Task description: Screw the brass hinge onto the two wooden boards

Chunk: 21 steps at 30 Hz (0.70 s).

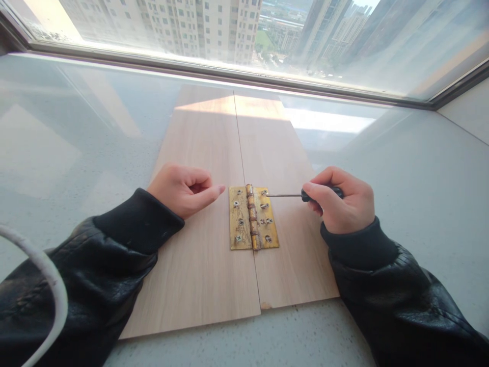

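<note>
A worn brass butt hinge (251, 218) lies unfolded across the seam between a left wooden board (198, 275) and a right wooden board (301, 265). Several cross-head screws sit in its two leaves, some standing proud on the right leaf. My right hand (342, 199) grips the black handle of a screwdriver (284, 195), its shaft lying almost level and pointing left. The tip is by the upper screw (264, 192) of the right leaf; contact I cannot tell. Over the left board, my left hand (187, 191) is curled closed with nothing visible in it, thumb pointing at the hinge.
Both boards rest on a speckled pale countertop (103, 148), which runs back to a window frame (229, 71). Tall buildings show through the glass. A white cable (57, 290) loops in front of my left sleeve at the lower left. The right board has a chipped front corner.
</note>
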Each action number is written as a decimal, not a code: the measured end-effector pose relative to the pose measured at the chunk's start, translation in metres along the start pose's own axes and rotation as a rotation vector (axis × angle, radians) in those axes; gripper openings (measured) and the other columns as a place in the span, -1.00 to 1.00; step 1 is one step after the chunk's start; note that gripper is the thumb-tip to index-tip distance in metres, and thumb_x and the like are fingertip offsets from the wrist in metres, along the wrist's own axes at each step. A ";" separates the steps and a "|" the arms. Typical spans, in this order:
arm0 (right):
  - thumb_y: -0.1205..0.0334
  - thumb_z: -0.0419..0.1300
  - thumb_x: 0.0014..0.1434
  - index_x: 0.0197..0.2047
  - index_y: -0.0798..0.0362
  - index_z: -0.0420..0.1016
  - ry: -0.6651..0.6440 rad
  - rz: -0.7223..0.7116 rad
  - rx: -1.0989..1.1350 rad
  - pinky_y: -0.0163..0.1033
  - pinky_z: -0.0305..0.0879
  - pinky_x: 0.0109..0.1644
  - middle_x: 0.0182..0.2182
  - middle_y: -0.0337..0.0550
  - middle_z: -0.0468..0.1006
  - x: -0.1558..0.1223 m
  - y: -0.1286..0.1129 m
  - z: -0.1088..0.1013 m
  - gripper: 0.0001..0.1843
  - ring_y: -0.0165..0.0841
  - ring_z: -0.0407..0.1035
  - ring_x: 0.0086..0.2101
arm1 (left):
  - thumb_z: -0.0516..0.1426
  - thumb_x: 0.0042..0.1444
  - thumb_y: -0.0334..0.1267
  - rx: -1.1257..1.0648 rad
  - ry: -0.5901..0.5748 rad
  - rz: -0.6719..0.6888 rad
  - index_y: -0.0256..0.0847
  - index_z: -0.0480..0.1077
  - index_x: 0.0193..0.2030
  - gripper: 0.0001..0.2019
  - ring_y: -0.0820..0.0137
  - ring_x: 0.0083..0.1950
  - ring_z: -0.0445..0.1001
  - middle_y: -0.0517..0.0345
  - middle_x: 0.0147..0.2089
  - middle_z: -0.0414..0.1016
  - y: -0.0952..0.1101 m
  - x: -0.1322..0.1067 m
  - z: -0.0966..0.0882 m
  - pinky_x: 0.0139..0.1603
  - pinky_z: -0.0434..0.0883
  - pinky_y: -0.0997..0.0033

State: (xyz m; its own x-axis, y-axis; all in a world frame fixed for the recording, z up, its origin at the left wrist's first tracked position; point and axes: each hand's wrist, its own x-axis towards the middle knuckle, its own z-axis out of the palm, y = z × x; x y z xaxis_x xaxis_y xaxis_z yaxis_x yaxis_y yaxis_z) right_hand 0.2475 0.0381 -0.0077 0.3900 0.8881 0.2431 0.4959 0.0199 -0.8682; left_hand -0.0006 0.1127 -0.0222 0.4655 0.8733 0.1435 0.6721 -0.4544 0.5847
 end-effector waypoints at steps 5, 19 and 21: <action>0.28 0.25 -0.03 -0.59 0.02 0.37 -0.006 -0.008 -0.004 -0.29 0.02 -0.63 -0.75 -0.37 0.31 0.000 0.000 0.002 -0.83 -0.49 0.15 -0.70 | 0.04 0.04 -0.05 -0.004 0.004 0.010 -0.22 0.14 -0.70 -0.60 0.59 -0.59 -0.01 0.30 -0.69 -0.01 0.000 0.000 0.000 -0.53 0.01 0.48; 0.23 0.25 -0.02 -0.56 0.02 0.40 0.114 -0.015 0.006 -0.27 0.08 -0.58 -0.73 -0.36 0.34 0.003 0.000 0.001 -0.85 -0.46 0.19 -0.67 | 0.05 0.05 -0.05 -0.022 0.004 0.025 -0.23 0.14 -0.70 -0.59 0.60 -0.60 -0.02 0.31 -0.69 -0.02 -0.001 0.001 0.000 -0.54 0.02 0.48; 0.23 0.26 -0.01 -0.56 0.02 0.41 0.110 -0.012 0.003 -0.27 0.09 -0.58 -0.73 -0.36 0.34 0.003 0.001 0.001 -0.85 -0.46 0.20 -0.66 | 0.05 0.05 -0.05 -0.017 -0.009 0.017 -0.23 0.14 -0.70 -0.59 0.60 -0.59 -0.02 0.31 -0.69 -0.02 0.000 0.001 -0.001 -0.53 0.02 0.48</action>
State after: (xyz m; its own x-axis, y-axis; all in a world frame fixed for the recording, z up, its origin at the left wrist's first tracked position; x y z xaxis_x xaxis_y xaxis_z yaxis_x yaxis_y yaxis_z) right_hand 0.2479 0.0415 -0.0081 0.4671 0.8318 0.2999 0.4991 0.0319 -0.8660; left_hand -0.0006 0.1135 -0.0218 0.4824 0.8636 0.1465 0.6537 -0.4663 0.5960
